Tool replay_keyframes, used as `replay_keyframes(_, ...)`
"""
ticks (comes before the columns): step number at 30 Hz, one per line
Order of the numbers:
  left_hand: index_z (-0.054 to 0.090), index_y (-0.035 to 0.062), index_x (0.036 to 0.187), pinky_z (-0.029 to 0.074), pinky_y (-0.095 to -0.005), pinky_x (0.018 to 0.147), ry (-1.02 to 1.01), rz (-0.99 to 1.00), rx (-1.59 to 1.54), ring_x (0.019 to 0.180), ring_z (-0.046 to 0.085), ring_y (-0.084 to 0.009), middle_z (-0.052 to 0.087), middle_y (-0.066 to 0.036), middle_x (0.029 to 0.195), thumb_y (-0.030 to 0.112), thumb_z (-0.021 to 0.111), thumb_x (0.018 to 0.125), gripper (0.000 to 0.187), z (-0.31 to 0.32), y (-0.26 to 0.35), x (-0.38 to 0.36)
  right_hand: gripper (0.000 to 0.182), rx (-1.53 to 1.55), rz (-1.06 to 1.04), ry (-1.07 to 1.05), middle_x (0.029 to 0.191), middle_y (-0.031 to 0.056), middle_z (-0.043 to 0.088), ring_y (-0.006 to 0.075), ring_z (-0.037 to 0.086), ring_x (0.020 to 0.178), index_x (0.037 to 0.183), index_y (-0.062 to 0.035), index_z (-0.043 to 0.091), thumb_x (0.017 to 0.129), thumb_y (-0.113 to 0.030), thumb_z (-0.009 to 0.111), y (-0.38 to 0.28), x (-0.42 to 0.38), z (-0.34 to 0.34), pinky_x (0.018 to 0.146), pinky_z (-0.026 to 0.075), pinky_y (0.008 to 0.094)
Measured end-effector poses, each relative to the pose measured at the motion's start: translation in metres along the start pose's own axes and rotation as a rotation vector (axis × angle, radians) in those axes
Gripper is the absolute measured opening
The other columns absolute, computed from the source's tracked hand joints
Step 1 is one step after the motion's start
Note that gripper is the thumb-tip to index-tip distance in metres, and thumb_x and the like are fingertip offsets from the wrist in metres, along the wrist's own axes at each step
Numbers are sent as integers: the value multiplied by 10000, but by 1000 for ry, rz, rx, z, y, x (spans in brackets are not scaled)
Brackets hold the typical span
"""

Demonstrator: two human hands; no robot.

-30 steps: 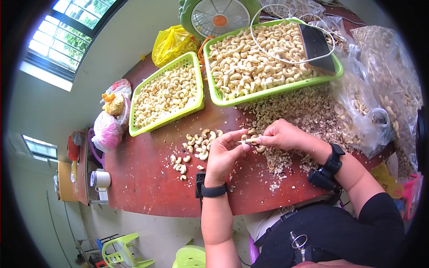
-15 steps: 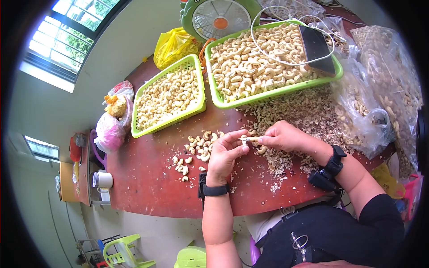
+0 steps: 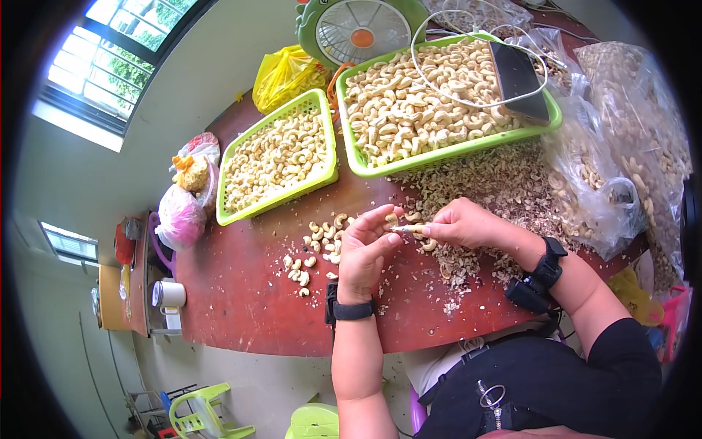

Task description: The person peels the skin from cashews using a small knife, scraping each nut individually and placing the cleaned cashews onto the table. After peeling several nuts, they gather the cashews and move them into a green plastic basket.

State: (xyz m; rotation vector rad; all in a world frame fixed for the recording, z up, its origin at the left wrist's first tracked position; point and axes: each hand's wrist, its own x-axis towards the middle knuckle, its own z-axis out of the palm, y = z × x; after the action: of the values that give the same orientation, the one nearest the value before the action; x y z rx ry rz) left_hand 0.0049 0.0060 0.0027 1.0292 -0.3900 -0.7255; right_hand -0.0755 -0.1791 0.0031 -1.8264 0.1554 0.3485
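My left hand (image 3: 367, 252) pinches a single cashew (image 3: 391, 219) between its fingers, above the red table. In my right hand (image 3: 466, 224) is a small knife (image 3: 407, 228) with a pale handle, its thin tip pointing left at the cashew. Whether the blade touches the nut is hard to make out. A loose group of pale cashews (image 3: 316, 238) lies on the table left of my left hand, partly hidden by it. Peeled skins (image 3: 457, 282) are scattered below my right hand, and a thicker heap of skins (image 3: 497, 183) spreads behind it.
Two green baskets hold cashews, a smaller one (image 3: 277, 208) and a larger one (image 3: 446, 152). A phone (image 3: 518, 80) with a white cable rests on the larger. A fan (image 3: 362, 33) stands behind. Plastic bags (image 3: 621, 139) fill the right side; a mug (image 3: 169, 294) is at left.
The fingers of my left hand have shifted and lifted slightly, and the cashew in them shows more clearly. My right hand with the knife stays nearly in place.
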Motion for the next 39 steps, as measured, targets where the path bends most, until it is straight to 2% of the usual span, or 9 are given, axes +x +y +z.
replay_keyframes(6,506,-22,1073,476,-251,728,13,-24,27,843,567,-139,580,-110,965,-84,579,698,387,-1,-1,0,391,34,-10,13,450,-15,455,61,388,417,636,-34,615,774,-396,559,-1,0,0,397,313,245)
replay_keyframes(14,544,-35,1009,471,-222,577,25,-178,43,674,565,-114,601,-84,828,-24,603,702,313,-5,6,-2,376,-72,28,12,449,-9,466,64,393,411,651,-46,634,767,-398,567,-1,0,-2,393,315,243)
replay_keyframes(21,545,-39,1000,470,-220,549,30,-268,-4,620,559,-119,600,-100,798,7,598,721,287,-8,5,0,347,-24,37,19,453,-10,471,60,395,405,689,-63,650,776,-386,557,1,0,-2,388,316,240)
replay_keyframes(24,551,-37,979,464,-214,530,29,-229,36,595,551,-111,600,-97,781,25,605,725,267,-7,5,-1,353,-13,33,18,451,-17,463,56,384,400,657,-53,635,787,-370,548,4,2,-3,383,308,237)
replay_keyframes(26,558,-28,942,453,-206,497,-9,-344,32,572,543,-109,599,-86,760,36,614,724,234,-8,6,-2,369,45,15,22,447,-23,449,52,374,397,613,-42,610,795,-356,540,7,3,-3,379,299,232)
replay_keyframes(30,562,-6,874,436,-198,459,48,-315,79,551,536,-110,591,-68,724,31,617,722,166,-3,3,0,384,67,19,20,440,-28,431,49,367,393,579,-36,581,803,-344,533,2,1,-4,375,292,232)
replay_keyframes(35,514,39,730,428,-196,446,159,-85,76,513,516,-115,567,-77,700,-7,608,706,106,-13,-6,4,375,88,39,96,432,-19,438,56,363,387,564,-35,561,803,-323,531,7,2,0,374,305,234)
replay_keyframes(36,498,45,709,434,-196,438,199,-67,110,524,523,-117,568,-84,722,-17,600,709,119,-16,-9,5,386,-11,-38,97,434,-11,447,63,373,393,547,-35,555,806,-321,523,7,2,-3,379,315,237)
replay_keyframes(39,523,31,737,472,-215,485,208,-78,97,576,553,-127,583,-90,784,-8,611,711,100,-16,-7,5,383,8,-80,107,446,-18,455,59,392,414,543,-35,554,805,-313,534,7,4,-4,386,316,242)
